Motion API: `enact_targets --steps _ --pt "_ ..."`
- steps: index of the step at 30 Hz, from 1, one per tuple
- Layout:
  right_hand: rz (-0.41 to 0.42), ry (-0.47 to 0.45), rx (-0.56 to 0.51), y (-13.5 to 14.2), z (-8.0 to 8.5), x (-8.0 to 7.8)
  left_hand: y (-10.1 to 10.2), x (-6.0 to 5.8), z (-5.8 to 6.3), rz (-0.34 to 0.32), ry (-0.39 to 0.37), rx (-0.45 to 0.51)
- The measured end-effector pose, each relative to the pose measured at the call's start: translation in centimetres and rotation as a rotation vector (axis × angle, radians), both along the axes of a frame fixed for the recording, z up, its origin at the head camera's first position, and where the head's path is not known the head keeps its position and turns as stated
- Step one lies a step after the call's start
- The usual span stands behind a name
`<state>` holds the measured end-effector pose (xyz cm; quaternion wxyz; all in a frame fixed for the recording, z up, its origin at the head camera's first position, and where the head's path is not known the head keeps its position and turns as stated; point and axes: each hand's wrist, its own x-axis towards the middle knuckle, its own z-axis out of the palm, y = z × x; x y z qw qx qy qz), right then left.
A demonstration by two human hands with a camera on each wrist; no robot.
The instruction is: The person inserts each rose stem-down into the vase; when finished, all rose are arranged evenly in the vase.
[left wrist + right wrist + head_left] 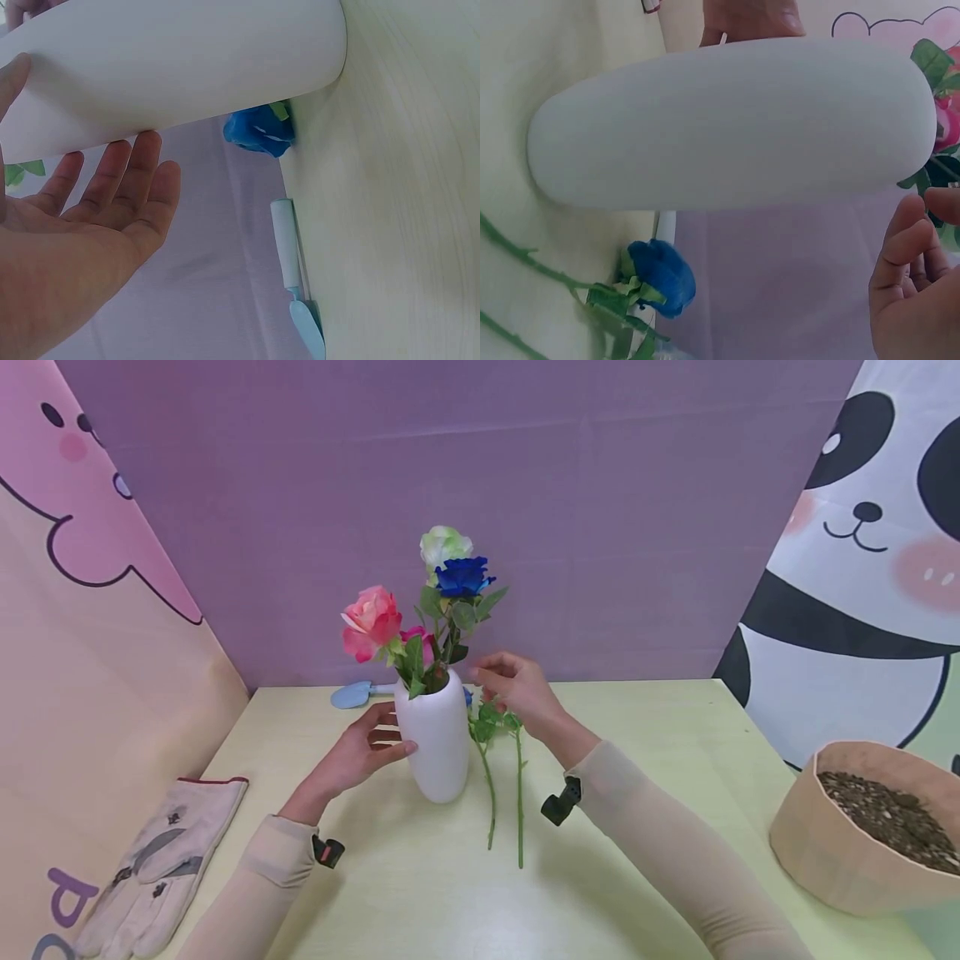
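Observation:
A white vase (pixel 435 747) stands upright on the table. In it are a coral-pink rose (pixel 371 622), a magenta flower (pixel 420 643), a blue rose (pixel 462 577) and a white-green flower (pixel 446 545). My left hand (pixel 367 752) holds the vase's left side, thumb across the front and fingertips against its wall (pixel 109 187). Just right of the vase mouth is my right hand (pixel 517 689), its fingers loosely bent with nothing visible between them. Below it lie two green stems (pixel 520 802); one bears a blue rose (pixel 664 277), and the other's bloom is mostly hidden.
Behind the vase lies a light-blue trowel (pixel 351 695). Folded work gloves (pixel 168 860) rest at the table's left edge. A tan pot (pixel 825 852) of dark soil stands at the right. A purple cloth backdrop (pixel 600 527) rises behind the table (pixel 637 893).

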<state>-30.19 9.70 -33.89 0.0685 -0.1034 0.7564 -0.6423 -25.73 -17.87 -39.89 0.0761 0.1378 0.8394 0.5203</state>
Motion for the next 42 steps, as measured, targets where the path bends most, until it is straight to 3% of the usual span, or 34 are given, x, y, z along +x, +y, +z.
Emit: enact_targets --steps 22,42 --pt "0.004 0.002 0.210 3.5 -4.0 -1.0 -0.1 -0.2 0.0 -0.002 0.006 -0.017" --pt "-0.041 -0.141 0.313 6.1 -8.8 -2.2 0.0 -0.1 -0.3 0.004 -0.004 0.003"
